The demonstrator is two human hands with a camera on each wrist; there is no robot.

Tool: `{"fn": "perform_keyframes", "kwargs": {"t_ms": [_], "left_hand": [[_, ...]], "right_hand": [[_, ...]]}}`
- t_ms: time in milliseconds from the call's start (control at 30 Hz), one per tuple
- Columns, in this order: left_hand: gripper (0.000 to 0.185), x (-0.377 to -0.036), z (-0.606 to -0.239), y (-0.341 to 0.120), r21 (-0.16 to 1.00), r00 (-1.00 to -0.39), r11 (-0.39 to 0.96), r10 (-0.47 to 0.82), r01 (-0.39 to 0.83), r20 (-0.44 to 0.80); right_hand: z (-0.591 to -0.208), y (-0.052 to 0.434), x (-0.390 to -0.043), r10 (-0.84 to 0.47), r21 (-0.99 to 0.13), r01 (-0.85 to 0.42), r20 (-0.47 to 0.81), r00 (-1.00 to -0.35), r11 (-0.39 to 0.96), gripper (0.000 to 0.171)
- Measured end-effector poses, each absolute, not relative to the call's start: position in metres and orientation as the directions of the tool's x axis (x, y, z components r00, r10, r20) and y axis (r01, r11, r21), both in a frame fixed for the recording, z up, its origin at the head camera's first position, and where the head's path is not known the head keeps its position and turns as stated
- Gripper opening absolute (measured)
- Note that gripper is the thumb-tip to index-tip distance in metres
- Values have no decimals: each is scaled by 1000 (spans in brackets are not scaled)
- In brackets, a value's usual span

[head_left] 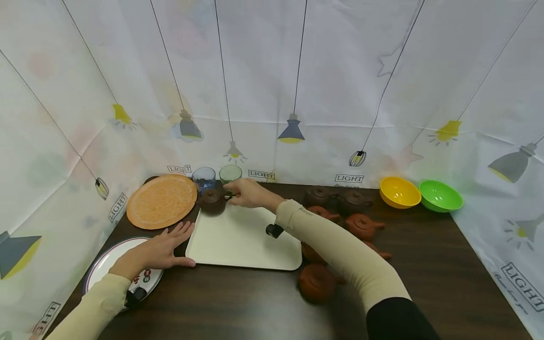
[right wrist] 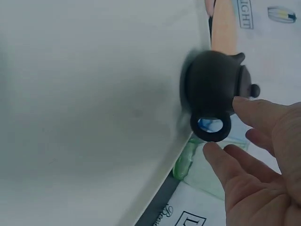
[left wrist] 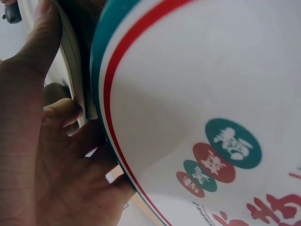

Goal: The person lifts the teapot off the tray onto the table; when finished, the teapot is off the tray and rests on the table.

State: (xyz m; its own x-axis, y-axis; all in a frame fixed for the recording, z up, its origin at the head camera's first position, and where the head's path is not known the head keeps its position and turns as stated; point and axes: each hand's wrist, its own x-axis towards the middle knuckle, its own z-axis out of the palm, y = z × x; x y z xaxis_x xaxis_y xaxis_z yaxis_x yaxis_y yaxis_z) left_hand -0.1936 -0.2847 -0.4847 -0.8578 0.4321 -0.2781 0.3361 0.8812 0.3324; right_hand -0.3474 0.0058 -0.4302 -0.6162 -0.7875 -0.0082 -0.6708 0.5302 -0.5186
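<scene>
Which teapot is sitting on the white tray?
The dark brown teapot at the far left corner of the tray, by the right hand. The other teapots sit on the table.

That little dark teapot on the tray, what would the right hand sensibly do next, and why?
Probably draw the right hand clear. The dark teapot already sits on the far corner of the cream tray, the fingers look loosened about its loop handle, and the left hand rests on the tray's edge.
</scene>
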Motion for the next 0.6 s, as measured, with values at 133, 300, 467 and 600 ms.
{"fn": "perform_keyframes", "kwargs": {"t_ms": [133,300,467,600], "left_hand": [[113,-195,-487,-282,331,-857,882,432,336,-282],[114,-196,-485,-281,330,-859,881,433,339,-274],[114,-193,-483,-282,326,-862,884,427,334,-274],[114,-191,-483,-281,332,-863,883,427,333,-270]], "right_hand": [[-440,-1,-353,-781,-488,-676,-18,-624,552,51],[-447,-8,-351,-757,-485,-669,21,-654,564,28],[-449,-18,-340,-725,-500,-628,3,-689,596,26],[-450,-23,-334,-667,-503,-572,-12,-745,648,35]]}}
